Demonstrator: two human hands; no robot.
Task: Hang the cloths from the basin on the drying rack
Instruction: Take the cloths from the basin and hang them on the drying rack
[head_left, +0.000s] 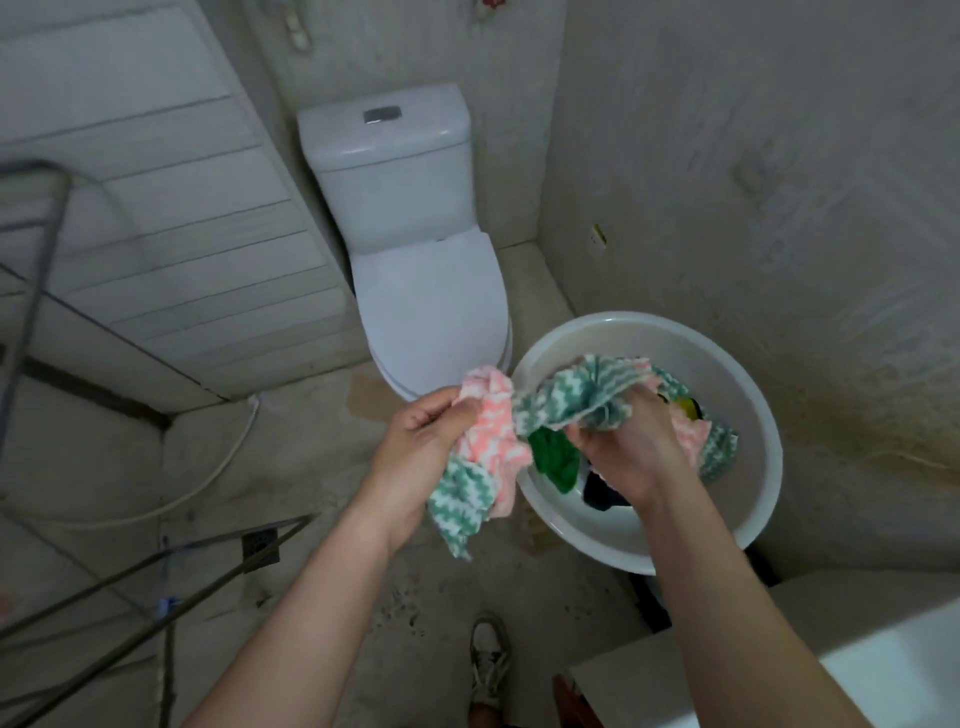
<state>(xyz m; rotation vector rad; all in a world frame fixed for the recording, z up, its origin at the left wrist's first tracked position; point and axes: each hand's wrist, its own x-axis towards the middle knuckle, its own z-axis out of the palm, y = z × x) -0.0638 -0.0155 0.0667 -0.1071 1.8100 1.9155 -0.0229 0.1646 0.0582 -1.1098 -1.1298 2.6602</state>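
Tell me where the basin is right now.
In the head view the white basin sits right of centre, just right of the toilet, beneath the right hand gripping a green cloth.

Glossy smooth plastic basin (540, 358); soft woven cloths (571, 400); matt metal rack (31, 291).

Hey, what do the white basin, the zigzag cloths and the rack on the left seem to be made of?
The basin looks like smooth glossy white plastic, judging by its sheen and thin rim; enamel is possible. The zigzag cloths are soft thin textile, perhaps microfibre, since they crumple and drape. The rack appears to be thin grey metal rods, fairly matte.
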